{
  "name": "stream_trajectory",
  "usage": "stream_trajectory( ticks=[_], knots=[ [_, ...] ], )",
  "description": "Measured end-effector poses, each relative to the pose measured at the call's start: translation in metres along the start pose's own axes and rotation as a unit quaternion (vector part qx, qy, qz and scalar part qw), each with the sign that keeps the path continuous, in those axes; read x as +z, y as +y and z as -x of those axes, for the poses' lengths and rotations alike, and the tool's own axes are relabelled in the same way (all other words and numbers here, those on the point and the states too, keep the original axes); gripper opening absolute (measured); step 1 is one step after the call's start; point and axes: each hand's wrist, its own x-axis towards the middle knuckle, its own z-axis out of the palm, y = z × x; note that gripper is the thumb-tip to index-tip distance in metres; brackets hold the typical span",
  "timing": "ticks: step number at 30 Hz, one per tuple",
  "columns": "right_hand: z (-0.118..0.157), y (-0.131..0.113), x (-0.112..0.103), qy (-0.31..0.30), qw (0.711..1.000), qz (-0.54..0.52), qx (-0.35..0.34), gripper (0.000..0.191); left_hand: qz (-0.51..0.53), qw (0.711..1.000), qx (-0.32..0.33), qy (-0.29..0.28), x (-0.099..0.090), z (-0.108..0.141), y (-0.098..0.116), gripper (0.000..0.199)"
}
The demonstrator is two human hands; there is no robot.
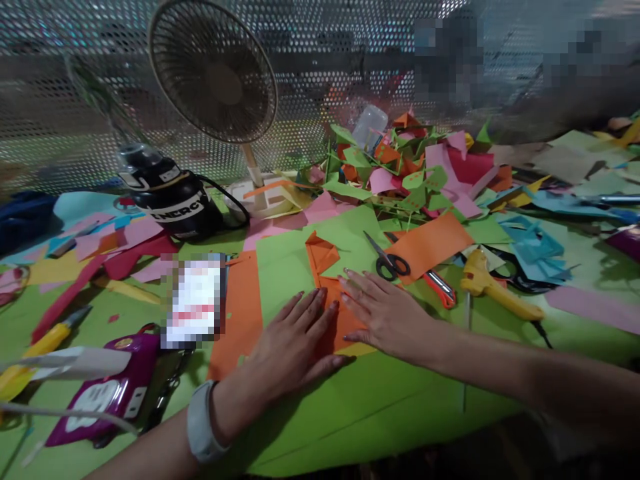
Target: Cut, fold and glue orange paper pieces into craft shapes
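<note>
Both palms lie on a piece of folded orange paper [323, 252] at the middle of the green-covered table. My left hand [295, 337] is flat, its fingers stretched forward over the paper's left part. My right hand [383, 310] rests flat with fingers spread on the paper's right part. The part beneath my hands is mostly hidden. Under it lie a light green sheet [285, 260] and a larger orange sheet [245, 280]. Just beyond my right hand are black-handled scissors [391, 265] and a red utility knife [440, 291].
A yellow glue gun [495, 287] lies at right. At left are a lit phone [195, 300], a purple power strip [110, 387] and a yellow-handled tool [45, 340]. Behind stand a black bottle [175, 200], a fan [215, 73] and a heap of paper scraps [400, 167].
</note>
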Motion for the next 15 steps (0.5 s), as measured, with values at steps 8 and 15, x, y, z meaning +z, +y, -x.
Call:
stream_trajectory(
  ticks=[8, 15],
  knots=[
    [0.003, 0.000, -0.003, -0.024, 0.999, -0.017, 0.019, 0.065, 0.015, 1.000, 0.003, -0.004, -0.004, 0.004, -0.004, 0.081],
    [-0.012, -0.023, -0.012, -0.050, 0.996, -0.065, 0.033, 0.074, 0.001, 1.000, 0.010, -0.008, -0.001, 0.005, -0.005, 0.082]
  ],
)
